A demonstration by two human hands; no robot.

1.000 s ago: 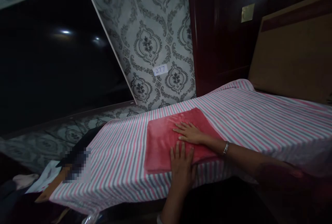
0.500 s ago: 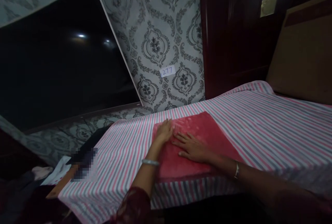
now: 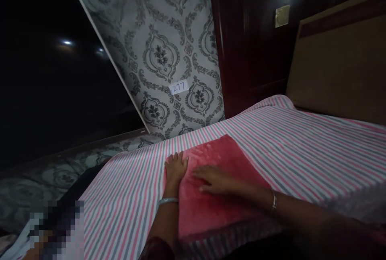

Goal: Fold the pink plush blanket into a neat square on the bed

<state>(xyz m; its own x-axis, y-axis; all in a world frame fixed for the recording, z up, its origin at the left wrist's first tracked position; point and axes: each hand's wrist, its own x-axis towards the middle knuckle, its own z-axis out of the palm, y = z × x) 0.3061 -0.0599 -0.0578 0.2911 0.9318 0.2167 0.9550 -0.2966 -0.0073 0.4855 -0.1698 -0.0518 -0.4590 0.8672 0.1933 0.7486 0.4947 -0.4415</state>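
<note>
A red, plush-looking folded cloth [image 3: 235, 163] lies flat on a striped sheet [image 3: 126, 187] of pink, grey and white. At the cloth's left edge rests my left hand [image 3: 175, 167], palm down with its fingers spread. My right hand [image 3: 215, 179] is over the middle of the cloth, flat and palm down, its fingers stretched out and a little blurred. Neither hand grips anything. Faint ruffled marks show in the pile near the cloth's far edge.
Behind the sheet, a large dark screen [image 3: 60, 71] leans against patterned wallpaper [image 3: 163, 55]. A paper label reading 277 [image 3: 179, 87] is on the wallpaper. A cardboard box [image 3: 340, 59] stands at the right by a dark red wooden panel [image 3: 256, 43].
The view has turned to the right, so the background sits further left. My left hand has spread its fingers at the cloth's left edge. My right hand has shifted slightly on the cloth.
</note>
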